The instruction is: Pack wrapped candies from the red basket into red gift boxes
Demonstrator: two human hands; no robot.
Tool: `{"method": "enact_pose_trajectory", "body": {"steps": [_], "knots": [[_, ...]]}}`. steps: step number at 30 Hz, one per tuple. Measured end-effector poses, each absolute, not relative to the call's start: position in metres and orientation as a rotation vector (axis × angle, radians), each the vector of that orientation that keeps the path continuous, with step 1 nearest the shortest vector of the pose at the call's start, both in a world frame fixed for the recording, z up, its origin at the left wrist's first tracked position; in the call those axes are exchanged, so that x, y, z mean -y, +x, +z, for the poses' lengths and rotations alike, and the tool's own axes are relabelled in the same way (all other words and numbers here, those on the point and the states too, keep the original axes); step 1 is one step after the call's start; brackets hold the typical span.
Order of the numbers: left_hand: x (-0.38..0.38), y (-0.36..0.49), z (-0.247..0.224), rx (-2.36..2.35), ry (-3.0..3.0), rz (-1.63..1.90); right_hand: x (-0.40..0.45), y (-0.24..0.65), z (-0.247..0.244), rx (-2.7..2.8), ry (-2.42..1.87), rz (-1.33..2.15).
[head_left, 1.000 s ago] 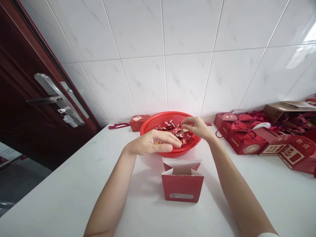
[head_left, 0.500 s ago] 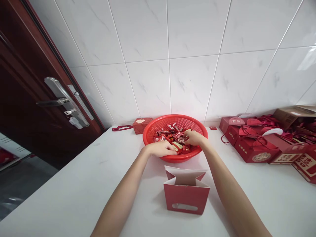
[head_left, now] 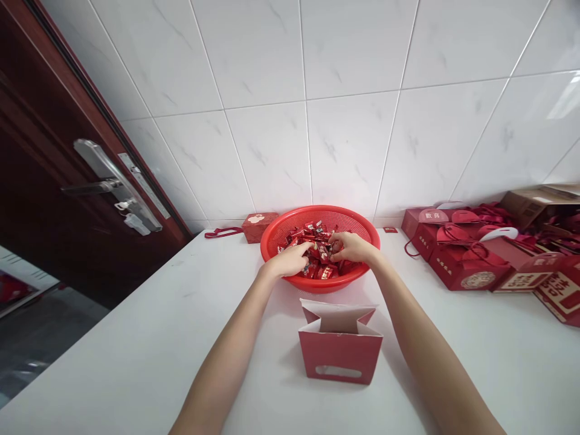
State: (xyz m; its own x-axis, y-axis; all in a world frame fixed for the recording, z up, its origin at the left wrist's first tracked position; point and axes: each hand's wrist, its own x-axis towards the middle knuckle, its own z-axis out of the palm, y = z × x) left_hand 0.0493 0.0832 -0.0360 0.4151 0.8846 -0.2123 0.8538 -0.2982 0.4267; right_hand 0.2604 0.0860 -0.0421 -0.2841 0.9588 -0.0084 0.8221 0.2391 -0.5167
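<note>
A red plastic colander (head_left: 365, 273) holds many wrapped candies (head_left: 325, 273), mostly in red wrappers. My left hand (head_left: 289, 261) reaches over its near left rim. The index finger and thumb are apart, touching the candies, with nothing clearly held; the other fingers are partly hidden. From the right, my right hand (head_left: 353, 246) reaches in with its thumb and fingers around a red wrapped candy (head_left: 324, 252). Between my forearms stands a red paper box (head_left: 341, 356), upright, its top unfolded and a handle slot low on the front; its inside bottom is hidden.
Several red gift boxes (head_left: 457, 260) with cord handles crowd the right side, beside a brown carton (head_left: 521, 208). A small red box (head_left: 259, 228) with a ribbon (head_left: 224, 232) sits left of the colander. A tiled wall (head_left: 272, 157) closes the back; a dark door (head_left: 58, 139) stands left.
My left hand has lifted slightly, its index finger now stretched over the candies. My right hand has shifted a little left and closed around a candy. A yellow-green packet near my left fingers no longer shows.
</note>
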Motion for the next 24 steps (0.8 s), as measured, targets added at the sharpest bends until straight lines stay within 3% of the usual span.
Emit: {"method": "enact_pose_trajectory", "body": {"steps": [15,24], "knots": [[-0.078,0.054,-0.034,-1.154,2.209,-0.225,-0.074,0.254,-0.039,2.522,-1.579,0.823],[-0.083,0.054,-0.034,-1.055,2.192,-0.224,-0.081,0.254,-0.040,2.545,-1.427,0.988]]}}
